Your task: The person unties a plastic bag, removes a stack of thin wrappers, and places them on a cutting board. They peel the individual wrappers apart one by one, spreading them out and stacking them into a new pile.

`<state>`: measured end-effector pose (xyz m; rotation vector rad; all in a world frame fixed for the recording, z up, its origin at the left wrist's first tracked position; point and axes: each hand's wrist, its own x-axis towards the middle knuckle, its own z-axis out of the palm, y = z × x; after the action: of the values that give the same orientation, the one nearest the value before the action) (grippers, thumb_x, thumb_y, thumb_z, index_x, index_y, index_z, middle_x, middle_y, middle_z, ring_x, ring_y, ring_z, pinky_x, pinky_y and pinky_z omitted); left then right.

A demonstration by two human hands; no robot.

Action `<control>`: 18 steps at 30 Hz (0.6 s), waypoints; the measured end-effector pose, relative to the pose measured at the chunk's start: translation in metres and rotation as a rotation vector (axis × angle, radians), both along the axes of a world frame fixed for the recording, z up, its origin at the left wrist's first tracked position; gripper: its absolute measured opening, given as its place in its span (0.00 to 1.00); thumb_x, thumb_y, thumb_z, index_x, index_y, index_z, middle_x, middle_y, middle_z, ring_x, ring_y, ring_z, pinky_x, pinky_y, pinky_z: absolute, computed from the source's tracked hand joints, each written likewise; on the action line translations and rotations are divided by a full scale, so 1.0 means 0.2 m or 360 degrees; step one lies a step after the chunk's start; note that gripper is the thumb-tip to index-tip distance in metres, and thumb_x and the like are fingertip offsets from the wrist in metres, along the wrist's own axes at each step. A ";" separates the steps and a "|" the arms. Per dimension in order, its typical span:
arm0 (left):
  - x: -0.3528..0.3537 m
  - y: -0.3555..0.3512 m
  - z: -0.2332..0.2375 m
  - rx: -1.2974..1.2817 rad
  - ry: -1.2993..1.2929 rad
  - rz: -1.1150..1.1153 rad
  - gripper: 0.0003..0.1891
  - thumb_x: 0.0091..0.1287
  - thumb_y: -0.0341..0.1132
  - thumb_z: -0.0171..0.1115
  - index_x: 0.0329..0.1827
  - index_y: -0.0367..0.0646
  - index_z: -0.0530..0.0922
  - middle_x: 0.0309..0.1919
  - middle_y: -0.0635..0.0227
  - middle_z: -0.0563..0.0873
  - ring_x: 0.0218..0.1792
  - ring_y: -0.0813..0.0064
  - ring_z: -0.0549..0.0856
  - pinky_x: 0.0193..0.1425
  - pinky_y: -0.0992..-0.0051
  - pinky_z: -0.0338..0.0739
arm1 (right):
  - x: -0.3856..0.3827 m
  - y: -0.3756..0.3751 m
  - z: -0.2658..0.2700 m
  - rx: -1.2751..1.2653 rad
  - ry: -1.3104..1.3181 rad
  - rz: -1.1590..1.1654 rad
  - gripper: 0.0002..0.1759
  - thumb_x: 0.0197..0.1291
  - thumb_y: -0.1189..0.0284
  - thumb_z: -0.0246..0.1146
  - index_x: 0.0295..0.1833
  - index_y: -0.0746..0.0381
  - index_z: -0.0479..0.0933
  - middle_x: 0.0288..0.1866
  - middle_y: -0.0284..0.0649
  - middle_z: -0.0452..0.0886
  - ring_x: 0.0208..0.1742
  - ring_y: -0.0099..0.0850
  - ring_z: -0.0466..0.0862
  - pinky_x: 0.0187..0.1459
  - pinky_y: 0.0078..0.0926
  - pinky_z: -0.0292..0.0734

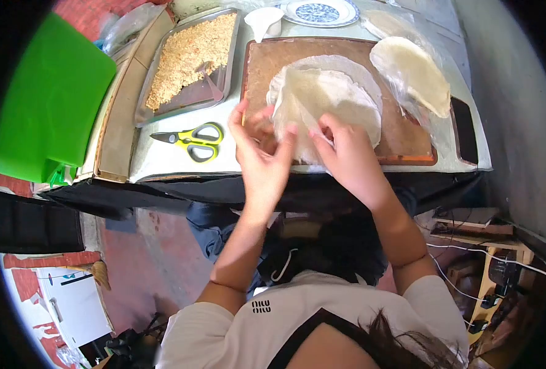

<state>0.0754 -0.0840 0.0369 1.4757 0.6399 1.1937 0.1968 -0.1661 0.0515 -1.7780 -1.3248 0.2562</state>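
Thin round wrapper sheets [347, 101] lie in a stack on a brown wooden board [402, 138]. The top wrapper [297, 101] is lifted at its near left side and creased into a raised fold. My left hand [262, 154] is at that left edge, its thumb against the sheet and its other fingers partly behind it. With thumb and bent fingers, my right hand [350, 150] pinches the near edge of the same wrapper. The fingertips of both hands are partly hidden by the sheet.
Left of the board are yellow-green scissors [200, 140] and a metal tray [225, 80] of crumbly filling [190, 52] with a spoon [210, 86]. Behind stand a white cup [265, 21] and a blue-patterned plate [319, 12]. More wrappers in plastic [408, 67] and a phone [465, 132] are at right.
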 end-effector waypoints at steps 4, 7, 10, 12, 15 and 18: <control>0.02 -0.06 -0.05 0.0020 0.0277 -0.0150 0.33 0.66 0.23 0.65 0.70 0.36 0.56 0.53 0.54 0.80 0.50 0.71 0.83 0.49 0.75 0.81 | 0.02 0.03 -0.01 0.0137 0.0071 -0.0045 0.10 0.62 0.71 0.63 0.34 0.66 0.72 0.27 0.54 0.80 0.34 0.55 0.83 0.33 0.46 0.75; -0.01 -0.02 0.03 -0.0139 0.0254 -0.0370 0.29 0.66 0.23 0.65 0.68 0.35 0.61 0.50 0.58 0.82 0.46 0.74 0.84 0.43 0.78 0.82 | 0.08 0.01 0.06 -0.0022 -0.0043 -0.0131 0.12 0.62 0.68 0.63 0.34 0.66 0.74 0.29 0.54 0.81 0.34 0.54 0.83 0.34 0.45 0.76; -0.10 0.13 0.11 0.0060 0.0647 -0.0413 0.28 0.67 0.26 0.64 0.69 0.36 0.64 0.50 0.60 0.82 0.42 0.81 0.82 0.36 0.82 0.80 | 0.20 -0.04 0.12 -0.0062 -0.0227 -0.0277 0.14 0.62 0.64 0.64 0.36 0.66 0.77 0.30 0.54 0.82 0.33 0.53 0.83 0.35 0.45 0.75; -0.12 0.21 0.17 0.0004 0.0665 -0.0539 0.26 0.69 0.28 0.63 0.69 0.38 0.66 0.48 0.60 0.83 0.43 0.83 0.82 0.37 0.85 0.78 | 0.24 -0.05 0.12 0.0054 -0.0339 -0.0227 0.19 0.63 0.58 0.64 0.41 0.66 0.80 0.29 0.56 0.81 0.30 0.53 0.82 0.34 0.47 0.75; -0.05 0.22 0.11 0.0065 0.0378 -0.0190 0.23 0.66 0.25 0.64 0.63 0.38 0.69 0.38 0.60 0.86 0.33 0.81 0.82 0.37 0.79 0.78 | 0.18 -0.04 0.14 -0.0293 -0.0331 -0.0364 0.17 0.63 0.62 0.65 0.40 0.68 0.79 0.27 0.56 0.80 0.27 0.52 0.81 0.31 0.44 0.74; 0.04 0.11 0.00 0.0307 0.0365 0.0070 0.28 0.67 0.30 0.65 0.67 0.36 0.63 0.50 0.51 0.82 0.46 0.75 0.83 0.47 0.77 0.77 | 0.14 0.02 0.07 0.0350 -0.0064 -0.0235 0.15 0.62 0.67 0.66 0.39 0.70 0.77 0.24 0.55 0.79 0.24 0.50 0.80 0.28 0.40 0.72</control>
<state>0.0831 -0.0617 0.0364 1.7867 0.7303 1.1542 0.2240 -0.1620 0.0657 -1.6906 -1.1938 -0.0070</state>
